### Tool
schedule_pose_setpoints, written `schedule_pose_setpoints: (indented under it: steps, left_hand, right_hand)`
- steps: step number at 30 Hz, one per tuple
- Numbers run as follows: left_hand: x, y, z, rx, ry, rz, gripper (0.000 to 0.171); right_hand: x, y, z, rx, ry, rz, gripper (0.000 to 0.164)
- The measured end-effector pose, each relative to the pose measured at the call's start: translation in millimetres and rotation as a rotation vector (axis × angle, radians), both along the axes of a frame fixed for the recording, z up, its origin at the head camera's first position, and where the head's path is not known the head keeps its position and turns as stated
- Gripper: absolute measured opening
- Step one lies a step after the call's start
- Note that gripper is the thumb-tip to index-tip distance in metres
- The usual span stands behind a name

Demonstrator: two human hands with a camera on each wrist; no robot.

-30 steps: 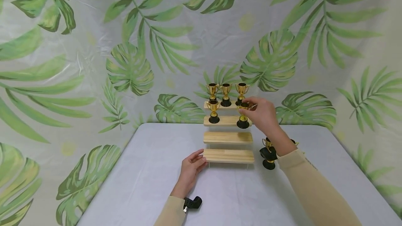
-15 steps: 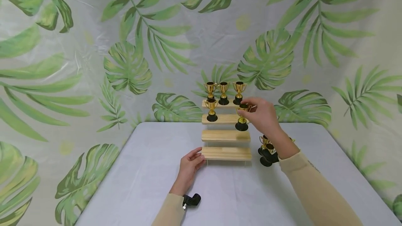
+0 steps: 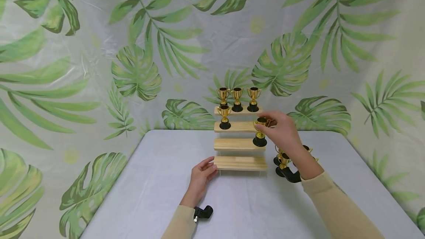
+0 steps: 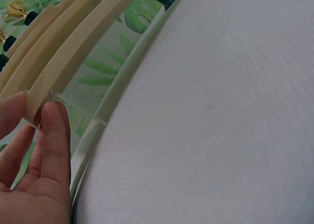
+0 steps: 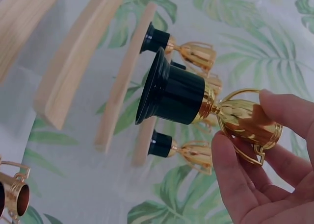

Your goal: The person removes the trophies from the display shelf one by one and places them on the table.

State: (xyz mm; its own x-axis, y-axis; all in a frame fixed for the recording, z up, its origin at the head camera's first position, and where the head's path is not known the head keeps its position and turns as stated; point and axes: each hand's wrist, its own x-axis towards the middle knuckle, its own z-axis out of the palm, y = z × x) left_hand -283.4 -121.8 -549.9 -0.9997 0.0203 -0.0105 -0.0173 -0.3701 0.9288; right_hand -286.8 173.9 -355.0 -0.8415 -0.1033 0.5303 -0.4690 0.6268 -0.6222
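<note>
My right hand [image 3: 282, 132] pinches a small gold trophy [image 5: 248, 123] by its cup and handles. Its black base hangs in front of the right end of the tiered wooden display stand [image 3: 240, 144], clear of the shelves in the right wrist view. My left hand [image 3: 200, 180] holds the left end of the lowest shelf [image 4: 73, 62], thumb on one side and fingers on the other. Three trophies stand along the top shelf, among them a middle trophy [image 3: 237, 99]. One more trophy [image 3: 224, 117] is upright at the left of the second shelf.
Several more trophies, including a gold one [image 3: 284, 160], stand on the white-covered table [image 3: 132, 194] right of the stand, partly hidden by my right forearm and its black wrist camera [image 3: 291, 175]. A leaf-patterned cloth [image 3: 186, 65] hangs behind.
My right hand has drawn the trophy down and slightly right, away from the second shelf. My left hand keeps its place on the lowest shelf.
</note>
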Motion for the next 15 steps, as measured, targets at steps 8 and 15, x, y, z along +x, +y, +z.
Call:
schedule_pose_setpoints:
  steps: [8,15]
  left_hand:
    - [-1.0,0.9,-0.9,0.024,-0.002,0.002,0.047]
    - [-1.3,1.6,0.7,0.020,-0.007,0.010,0.046]
  right_hand:
    - [10.2,11.9,-5.7,0.017,0.034,-0.023,0.037]
    - [16.5,24.4,-10.5,0.019,0.060,-0.037,0.034]
